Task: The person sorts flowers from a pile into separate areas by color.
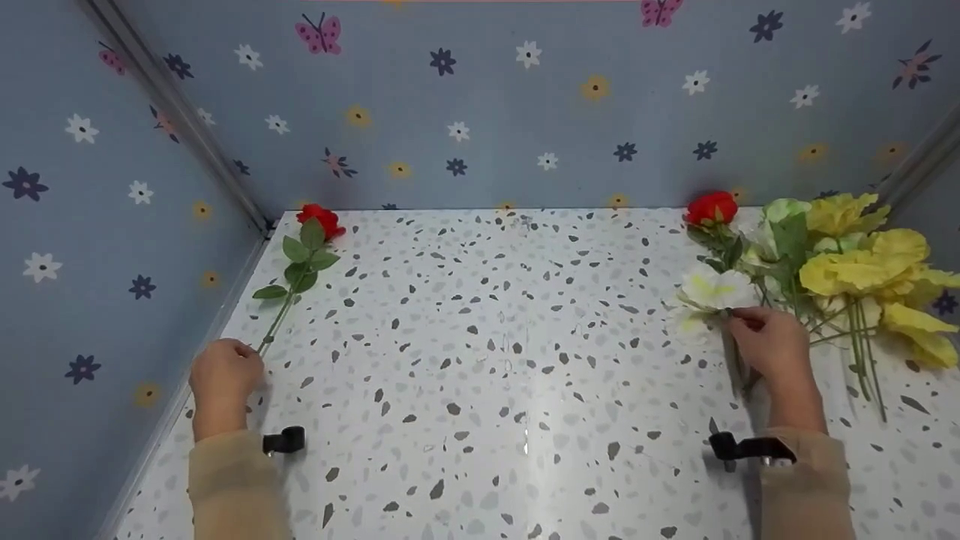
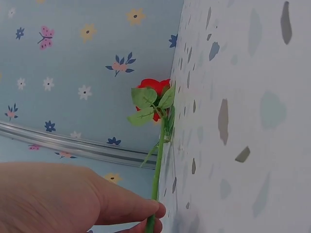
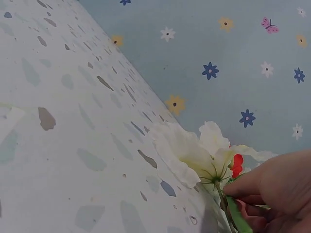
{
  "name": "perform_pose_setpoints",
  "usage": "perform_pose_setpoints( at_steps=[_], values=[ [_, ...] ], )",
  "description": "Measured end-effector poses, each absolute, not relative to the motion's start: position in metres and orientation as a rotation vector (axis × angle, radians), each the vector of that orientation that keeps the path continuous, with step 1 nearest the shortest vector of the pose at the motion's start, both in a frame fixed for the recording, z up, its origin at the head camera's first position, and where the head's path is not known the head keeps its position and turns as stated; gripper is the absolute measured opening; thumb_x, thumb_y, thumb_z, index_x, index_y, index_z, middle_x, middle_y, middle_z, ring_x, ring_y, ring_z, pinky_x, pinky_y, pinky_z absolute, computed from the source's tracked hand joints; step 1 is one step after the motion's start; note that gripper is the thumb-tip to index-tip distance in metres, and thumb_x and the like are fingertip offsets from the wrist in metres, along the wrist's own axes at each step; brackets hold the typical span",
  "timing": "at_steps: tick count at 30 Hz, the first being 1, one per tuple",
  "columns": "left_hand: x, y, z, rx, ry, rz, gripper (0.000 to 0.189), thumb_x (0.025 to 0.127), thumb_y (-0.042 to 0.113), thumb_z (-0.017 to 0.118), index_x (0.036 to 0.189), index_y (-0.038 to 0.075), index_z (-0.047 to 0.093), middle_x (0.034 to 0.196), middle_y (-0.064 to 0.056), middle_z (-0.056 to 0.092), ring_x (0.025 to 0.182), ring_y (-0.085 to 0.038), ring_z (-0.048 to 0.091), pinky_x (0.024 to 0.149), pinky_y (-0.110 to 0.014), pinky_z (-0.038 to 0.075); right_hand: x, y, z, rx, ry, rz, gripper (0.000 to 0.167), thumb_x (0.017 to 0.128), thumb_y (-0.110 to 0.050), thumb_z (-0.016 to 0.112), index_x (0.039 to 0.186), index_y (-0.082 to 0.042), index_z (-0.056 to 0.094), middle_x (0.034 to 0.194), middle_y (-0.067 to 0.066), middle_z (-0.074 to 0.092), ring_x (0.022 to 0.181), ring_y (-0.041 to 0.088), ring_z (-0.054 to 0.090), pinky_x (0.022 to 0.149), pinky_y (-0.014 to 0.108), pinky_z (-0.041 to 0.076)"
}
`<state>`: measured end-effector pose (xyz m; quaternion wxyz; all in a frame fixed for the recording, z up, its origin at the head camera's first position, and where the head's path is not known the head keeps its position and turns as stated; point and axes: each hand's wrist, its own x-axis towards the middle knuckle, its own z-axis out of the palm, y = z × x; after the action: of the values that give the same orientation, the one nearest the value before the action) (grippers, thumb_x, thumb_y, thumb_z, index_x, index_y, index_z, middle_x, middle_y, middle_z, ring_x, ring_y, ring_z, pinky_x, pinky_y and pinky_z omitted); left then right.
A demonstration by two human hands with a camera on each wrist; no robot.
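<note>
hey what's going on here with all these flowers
A person's left hand pinches a red rose by its stem at the left side of a speckled table. Over on the right, the right hand pinches a white flower just under its bloom. That flower is beside a loose cluster that includes yellow flowers and a second red rose.
</note>
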<state>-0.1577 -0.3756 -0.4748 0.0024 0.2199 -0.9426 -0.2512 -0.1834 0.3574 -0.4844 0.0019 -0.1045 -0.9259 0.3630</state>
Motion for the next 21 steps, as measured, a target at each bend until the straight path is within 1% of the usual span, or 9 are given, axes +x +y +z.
perform_pose_setpoints(
  at_steps=[3, 6, 9, 11, 14, 16, 18, 21],
  values=[
    [-0.157, -0.375, -0.475, 0.714, -2.94, -0.807, 0.027, 0.102, 0.008, 0.052, 0.106, -0.01, 0.071, 0.114, -0.033, 0.07, 0.097, -0.049, 0.063, 0.088, -0.062, 0.052, -0.183, 0.357, -0.482, -0.342, -2.922, 1.173, 0.051, 0.113, -0.03, 0.056, 0.148, 0.007, 0.061, 0.135, 0.035, 0.065, 0.113, 0.043, 0.064, 0.079, 0.035, 0.055],
    [-0.156, -0.375, -0.475, 0.718, -2.919, -0.821, 0.025, 0.101, 0.007, 0.054, 0.106, -0.01, 0.072, 0.113, -0.032, 0.07, 0.096, -0.048, 0.063, 0.088, -0.063, 0.052, -0.183, 0.358, -0.479, -0.355, -2.92, 1.215, 0.053, 0.114, -0.031, 0.055, 0.15, 0.008, 0.059, 0.133, 0.032, 0.064, 0.101, 0.029, 0.063, 0.071, 0.028, 0.052],
    [-0.156, -0.375, -0.475, 0.715, -2.903, -0.825, 0.024, 0.1, 0.006, 0.055, 0.104, -0.009, 0.072, 0.11, -0.031, 0.071, 0.095, -0.048, 0.063, 0.088, -0.063, 0.052, -0.181, 0.358, -0.475, -0.387, -2.901, 1.288, 0.055, 0.114, -0.032, 0.053, 0.151, 0.008, 0.057, 0.134, 0.029, 0.063, 0.084, 0.017, 0.059, 0.062, 0.027, 0.05],
    [-0.156, -0.374, -0.475, 0.715, -2.898, -0.821, 0.023, 0.099, 0.006, 0.055, 0.102, -0.009, 0.072, 0.107, -0.031, 0.071, 0.094, -0.048, 0.064, 0.088, -0.063, 0.052, -0.18, 0.358, -0.472, -0.413, -2.88, 1.342, 0.056, 0.115, -0.033, 0.051, 0.153, 0.007, 0.056, 0.136, 0.028, 0.061, 0.078, 0.014, 0.056, 0.059, 0.029, 0.049],
    [-0.155, -0.374, -0.474, 0.726, -2.903, -0.815, 0.023, 0.098, 0.005, 0.055, 0.101, -0.01, 0.073, 0.103, -0.03, 0.072, 0.093, -0.048, 0.065, 0.087, -0.063, 0.053, -0.177, 0.359, -0.467, -0.443, -2.858, 1.392, 0.058, 0.115, -0.035, 0.049, 0.156, 0.006, 0.053, 0.139, 0.026, 0.058, 0.081, 0.015, 0.055, 0.06, 0.03, 0.049],
    [-0.155, -0.375, -0.474, 0.739, -2.909, -0.814, 0.023, 0.098, 0.005, 0.055, 0.101, -0.01, 0.073, 0.103, -0.03, 0.072, 0.092, -0.048, 0.065, 0.088, -0.063, 0.053, -0.175, 0.359, -0.464, -0.456, -2.846, 1.4, 0.06, 0.116, -0.037, 0.048, 0.157, 0.006, 0.052, 0.14, 0.025, 0.057, 0.091, 0.016, 0.056, 0.066, 0.028, 0.05],
    [-0.155, -0.375, -0.474, 0.752, -2.915, -0.814, 0.023, 0.098, 0.005, 0.055, 0.101, -0.009, 0.073, 0.104, -0.03, 0.072, 0.094, -0.049, 0.065, 0.088, -0.063, 0.053, -0.174, 0.36, -0.46, -0.465, -2.832, 1.401, 0.06, 0.116, -0.038, 0.048, 0.157, 0.006, 0.051, 0.138, 0.022, 0.057, 0.096, 0.017, 0.055, 0.069, 0.027, 0.051],
    [-0.155, -0.376, -0.474, 0.77, -2.91, -0.822, 0.023, 0.099, 0.005, 0.054, 0.102, -0.009, 0.072, 0.107, -0.031, 0.072, 0.098, -0.051, 0.064, 0.091, -0.064, 0.052, -0.173, 0.361, -0.454, -0.477, -2.799, 1.43, 0.061, 0.116, -0.038, 0.048, 0.159, 0.005, 0.049, 0.134, 0.018, 0.056, 0.094, 0.015, 0.054, 0.069, 0.026, 0.051]
  ],
)
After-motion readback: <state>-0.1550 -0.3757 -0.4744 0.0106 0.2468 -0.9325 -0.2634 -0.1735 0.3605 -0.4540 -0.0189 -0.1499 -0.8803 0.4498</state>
